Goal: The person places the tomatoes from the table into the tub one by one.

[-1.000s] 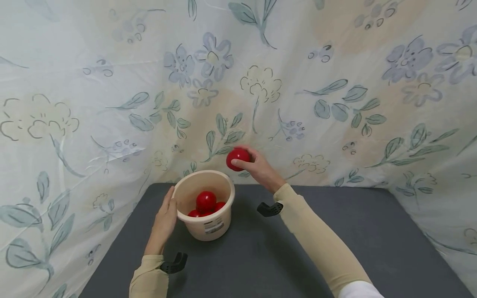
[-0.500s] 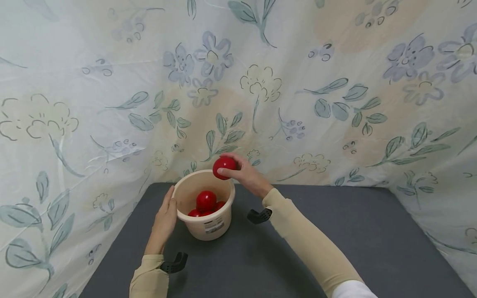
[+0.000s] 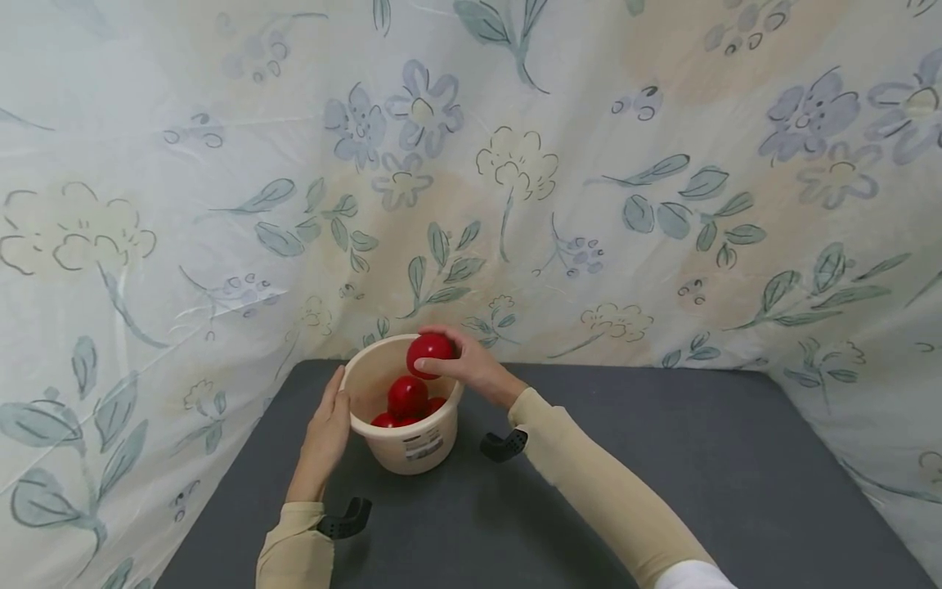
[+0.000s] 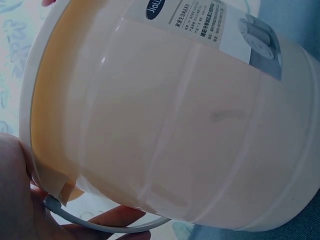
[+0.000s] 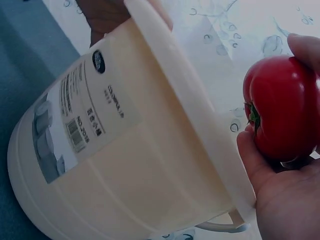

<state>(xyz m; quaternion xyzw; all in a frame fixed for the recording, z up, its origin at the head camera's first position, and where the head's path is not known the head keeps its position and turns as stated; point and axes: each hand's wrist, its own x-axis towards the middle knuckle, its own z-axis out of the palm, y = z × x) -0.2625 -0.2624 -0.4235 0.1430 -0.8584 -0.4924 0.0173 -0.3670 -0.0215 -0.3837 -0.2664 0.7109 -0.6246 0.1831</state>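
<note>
My right hand (image 3: 471, 364) holds a red tomato (image 3: 430, 355) over the right side of a cream plastic bucket (image 3: 410, 451), about level with its rim. Thumb and fingers lie on opposite sides of the tomato (image 5: 282, 107), whose green stem end shows in the right wrist view. At the bucket's left side, my left hand (image 3: 327, 438) grips the rim. The left wrist view has its thumb at the rim and its fingers (image 4: 120, 216) by the outer wall, near the grey handle (image 4: 107, 228). Several red tomatoes (image 3: 407, 397) lie inside the bucket, partly hidden by its wall.
The bucket stands on a dark grey table (image 3: 662, 474), toward the back left. Behind the table hangs a pale floral cloth (image 3: 589, 164), close to the bucket. A printed label (image 5: 80, 117) is on the bucket's outer wall.
My right hand has carried the tomato left and down, from the right of the bucket to over its opening. The left hand and the bucket have stayed in place.
</note>
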